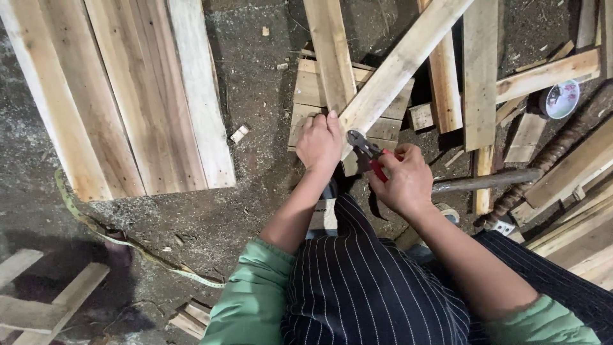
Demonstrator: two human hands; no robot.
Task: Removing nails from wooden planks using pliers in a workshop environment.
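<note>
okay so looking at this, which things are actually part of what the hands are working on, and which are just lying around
In use:
left hand gripping the end of the slanted plank
right hand holding red-handled pliers, jaws at the plank's end

Lying about:
measuring tape on the floor
small bowl
metal pipe
leaning boards
stacked short planks

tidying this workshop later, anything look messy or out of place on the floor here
Yes. A measuring tape snakes loose across the sawdust-strewn floor, and a small bowl sits among criss-crossed planks. The left hand steadies a plank; the right hand holds red-handled pliers.
</note>
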